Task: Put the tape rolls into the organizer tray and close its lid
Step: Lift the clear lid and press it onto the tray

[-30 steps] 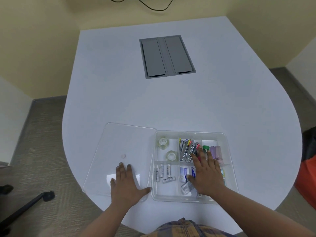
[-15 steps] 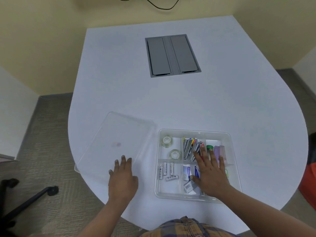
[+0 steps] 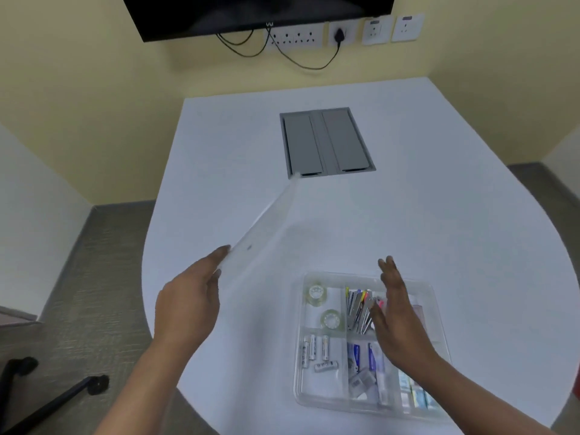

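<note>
A clear organizer tray (image 3: 299, 390) sits on the white table near its front edge. Two clear tape rolls (image 3: 317, 294) (image 3: 331, 319) lie in its back left compartment. Batteries (image 3: 315, 350), pens (image 3: 357, 307) and small packets fill the other compartments. My left hand (image 3: 188, 304) grips the near edge of the clear lid (image 3: 266, 224), which is raised and tilted steeply above the table, left of the tray. My right hand (image 3: 397, 318) hovers over the tray's middle with fingers spread, holding nothing.
A grey cable hatch (image 3: 326, 142) is set into the table (image 3: 439, 199) behind the tray. A screen (image 3: 257, 14) and wall sockets (image 3: 295, 36) with cables hang on the far wall. A chair base (image 3: 47, 400) stands on the floor at the left.
My left hand has lifted the lid off the table and tilted it up. My right hand rose off the tray's contents. The view tilted upward.
</note>
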